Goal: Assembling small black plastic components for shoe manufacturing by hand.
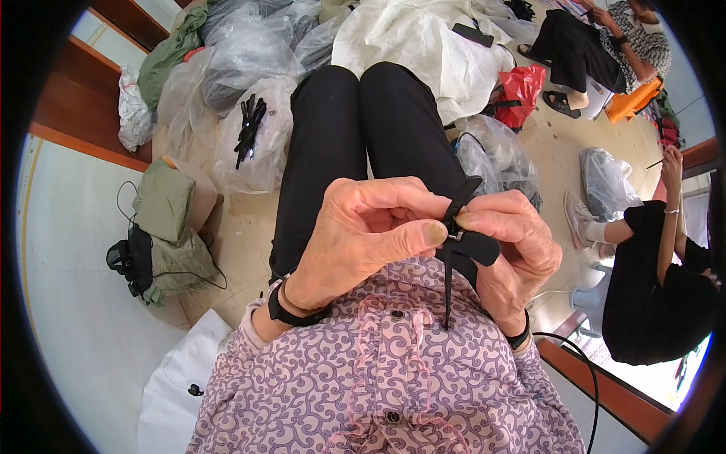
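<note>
My left hand and my right hand meet in front of my chest, above my lap in black trousers. Both pinch a narrow black strap with a small metal buckle between the thumbs. One strap end sticks up past my right fingers, another hangs down over my patterned pink shirt. A wider black tab lies against my right palm. Black bands sit on both wrists.
Clear plastic bags with a bundle of black straps lie left of my knees. White sheeting and a red bag lie ahead. Two other people sit at the right. A green bag is on the floor at left.
</note>
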A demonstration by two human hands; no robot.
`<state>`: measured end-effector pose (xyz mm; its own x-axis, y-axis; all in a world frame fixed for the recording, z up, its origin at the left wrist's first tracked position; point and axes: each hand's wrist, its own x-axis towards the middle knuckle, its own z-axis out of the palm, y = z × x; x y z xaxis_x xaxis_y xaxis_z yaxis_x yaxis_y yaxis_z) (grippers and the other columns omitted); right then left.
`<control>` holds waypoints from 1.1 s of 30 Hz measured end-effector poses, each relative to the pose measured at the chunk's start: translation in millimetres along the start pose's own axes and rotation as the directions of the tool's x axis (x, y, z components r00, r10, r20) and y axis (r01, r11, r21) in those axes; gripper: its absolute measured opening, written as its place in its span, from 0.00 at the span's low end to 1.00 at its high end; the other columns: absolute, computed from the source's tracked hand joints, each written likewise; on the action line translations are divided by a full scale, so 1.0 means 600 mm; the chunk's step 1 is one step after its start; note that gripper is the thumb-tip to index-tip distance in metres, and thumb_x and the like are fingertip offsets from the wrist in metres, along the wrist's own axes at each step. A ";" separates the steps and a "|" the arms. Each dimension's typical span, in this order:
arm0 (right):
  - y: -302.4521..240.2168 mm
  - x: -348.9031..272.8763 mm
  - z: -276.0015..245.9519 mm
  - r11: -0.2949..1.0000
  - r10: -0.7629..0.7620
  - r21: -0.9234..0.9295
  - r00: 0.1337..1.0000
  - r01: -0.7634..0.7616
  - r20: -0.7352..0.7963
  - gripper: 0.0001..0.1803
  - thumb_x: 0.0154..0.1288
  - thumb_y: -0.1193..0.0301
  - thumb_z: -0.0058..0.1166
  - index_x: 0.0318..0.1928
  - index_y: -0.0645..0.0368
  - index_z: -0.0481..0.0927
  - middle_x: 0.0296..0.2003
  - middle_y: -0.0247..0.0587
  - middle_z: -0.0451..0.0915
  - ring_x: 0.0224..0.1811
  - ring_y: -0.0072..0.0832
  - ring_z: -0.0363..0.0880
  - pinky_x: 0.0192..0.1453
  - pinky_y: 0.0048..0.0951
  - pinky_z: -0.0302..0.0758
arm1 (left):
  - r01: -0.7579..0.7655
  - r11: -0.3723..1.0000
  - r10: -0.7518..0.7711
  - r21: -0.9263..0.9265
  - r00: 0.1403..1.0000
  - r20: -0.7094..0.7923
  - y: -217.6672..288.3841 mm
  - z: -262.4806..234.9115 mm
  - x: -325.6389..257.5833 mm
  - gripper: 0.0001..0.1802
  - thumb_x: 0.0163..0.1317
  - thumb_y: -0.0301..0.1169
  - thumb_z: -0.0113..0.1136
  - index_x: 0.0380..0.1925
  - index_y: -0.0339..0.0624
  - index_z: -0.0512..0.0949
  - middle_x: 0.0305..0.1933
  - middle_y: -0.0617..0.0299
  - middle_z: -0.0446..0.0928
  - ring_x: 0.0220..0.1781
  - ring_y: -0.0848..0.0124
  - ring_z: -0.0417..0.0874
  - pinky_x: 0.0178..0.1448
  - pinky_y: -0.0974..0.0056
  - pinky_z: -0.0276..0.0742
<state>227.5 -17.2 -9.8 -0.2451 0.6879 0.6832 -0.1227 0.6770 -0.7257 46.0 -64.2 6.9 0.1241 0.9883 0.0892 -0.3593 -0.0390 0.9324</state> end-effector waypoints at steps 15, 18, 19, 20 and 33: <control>-0.002 0.002 0.000 0.999 0.033 -0.020 0.999 -0.032 0.037 0.10 0.50 0.85 0.65 0.35 0.65 0.85 0.32 0.45 0.83 0.31 0.27 0.81 0.32 0.22 0.73 | -0.290 0.878 0.292 0.381 0.955 0.054 0.000 -0.002 -0.003 0.11 0.61 0.19 0.64 0.44 0.27 0.82 0.35 0.51 0.80 0.31 0.72 0.82 0.32 0.72 0.76; 0.001 0.004 0.000 1.000 0.025 -0.019 0.998 -0.024 0.054 0.10 0.50 0.85 0.65 0.36 0.65 0.85 0.32 0.45 0.83 0.31 0.27 0.81 0.32 0.22 0.74 | -0.327 0.827 0.334 0.458 0.940 0.068 0.002 -0.002 -0.004 0.11 0.61 0.19 0.64 0.44 0.27 0.82 0.33 0.51 0.80 0.31 0.72 0.82 0.32 0.72 0.76; 0.001 0.004 0.000 1.000 0.025 -0.020 0.998 -0.024 0.054 0.10 0.50 0.85 0.65 0.36 0.65 0.85 0.32 0.45 0.83 0.31 0.27 0.81 0.32 0.22 0.74 | -0.336 0.800 0.342 0.497 0.936 0.082 0.003 -0.003 -0.004 0.11 0.60 0.20 0.65 0.43 0.27 0.82 0.33 0.51 0.80 0.31 0.72 0.82 0.32 0.72 0.76; 0.001 0.004 -0.001 0.999 0.034 -0.019 0.998 -0.033 0.058 0.10 0.50 0.85 0.65 0.36 0.65 0.85 0.32 0.45 0.83 0.31 0.27 0.81 0.32 0.22 0.74 | -0.336 0.801 0.342 0.496 0.936 0.082 0.005 -0.003 -0.003 0.11 0.60 0.20 0.65 0.43 0.27 0.82 0.33 0.51 0.80 0.31 0.72 0.82 0.32 0.72 0.76; 0.003 -0.001 0.004 0.969 0.185 0.156 0.981 -0.193 0.066 0.08 0.55 0.84 0.64 0.37 0.67 0.84 0.34 0.45 0.83 0.35 0.28 0.81 0.37 0.23 0.75 | -0.401 0.644 0.439 0.651 0.891 0.116 0.008 0.002 -0.006 0.15 0.55 0.17 0.66 0.44 0.28 0.82 0.31 0.52 0.82 0.27 0.72 0.82 0.30 0.71 0.75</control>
<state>225.4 -17.4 -11.7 -0.3260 0.7827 0.5302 -0.2214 0.4821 -0.8477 44.9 -67.9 11.6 0.0599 0.8465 0.5289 0.3213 -0.5180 0.7927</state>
